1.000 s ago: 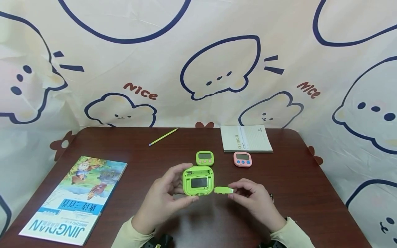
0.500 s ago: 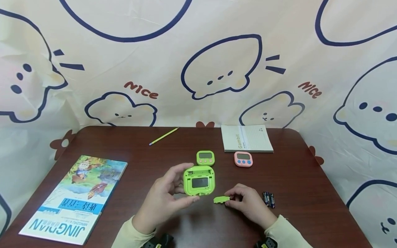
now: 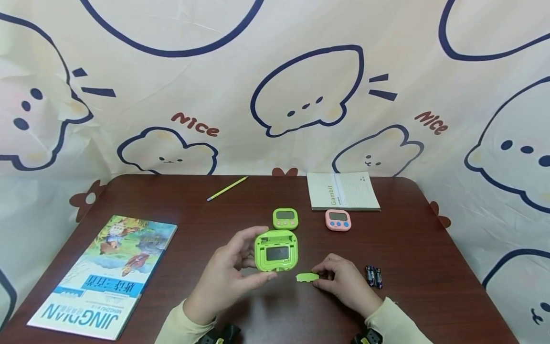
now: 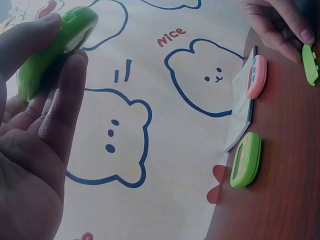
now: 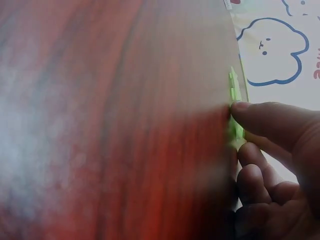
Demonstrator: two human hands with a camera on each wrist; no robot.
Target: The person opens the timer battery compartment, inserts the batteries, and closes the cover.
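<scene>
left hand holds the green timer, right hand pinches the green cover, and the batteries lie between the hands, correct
Not quite: the batteries lie to the right of the right hand, not between the hands, as the head view shows. The left hand does hold the green timer, and the right pinches the green cover.

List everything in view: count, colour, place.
Table: 1, dark brown, foreground
Printed cloth: 1, off-white with navy drawings, behind
Book: 1, blue-white illustrated cover, left
Pencil: 1, yellow-green, far edge, left of centre
Notebook: 1, whitish, far edge, right of centre
Pink timer: 1, pink, in front of the notebook
Green timer: 1, green, mid-table
Opened timer: 1, green, held before the green timer
Battery cover: 1, green, right of the opened timer
Batteries: 2, dark with blue, right of the cover
Left hand: 1, gripping the opened timer
Right hand: 1, pinching the battery cover
Sleeves: 2, pale, bottom edge
Wrist devices: 2, black, bottom edge
</scene>
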